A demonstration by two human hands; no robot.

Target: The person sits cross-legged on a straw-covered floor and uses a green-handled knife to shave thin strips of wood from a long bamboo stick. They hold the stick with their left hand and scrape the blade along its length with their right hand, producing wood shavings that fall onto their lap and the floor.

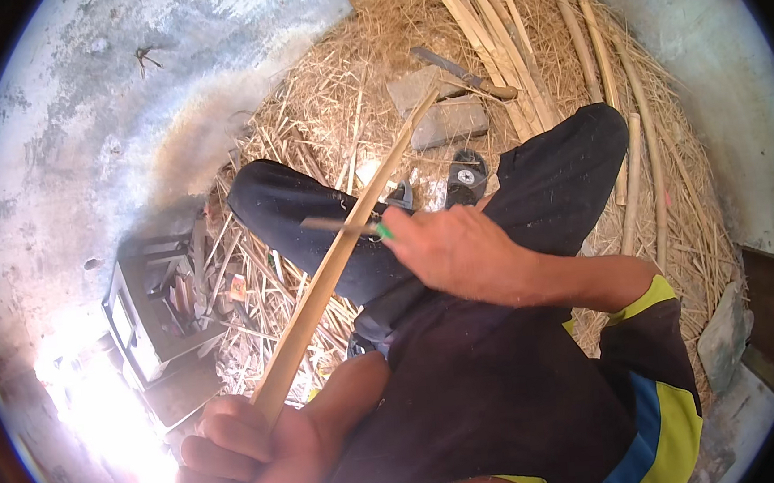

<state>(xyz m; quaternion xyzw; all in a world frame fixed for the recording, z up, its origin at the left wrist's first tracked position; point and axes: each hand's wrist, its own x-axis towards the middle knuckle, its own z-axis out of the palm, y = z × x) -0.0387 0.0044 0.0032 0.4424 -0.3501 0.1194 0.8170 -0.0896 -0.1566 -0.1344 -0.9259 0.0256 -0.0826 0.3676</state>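
Note:
My left hand (254,453) is closed round the near end of a long, pale split-bamboo strip (314,296). The strip slants up and away to the right, its far tip near some stone blocks. In my right hand (464,254) is a small knife (327,225) with a bit of green at its handle. Its thin blade, slightly blurred, lies across the middle of the strip; whether it cuts in cannot be made out. My fingers hide most of the handle.
A larger knife (465,73) rests on the stone blocks (450,122). Bamboo lengths (603,51) lie at the far right over shavings (372,27). At left stands an open-fronted box (154,307) by the wall (84,146). My bent knees flank the work.

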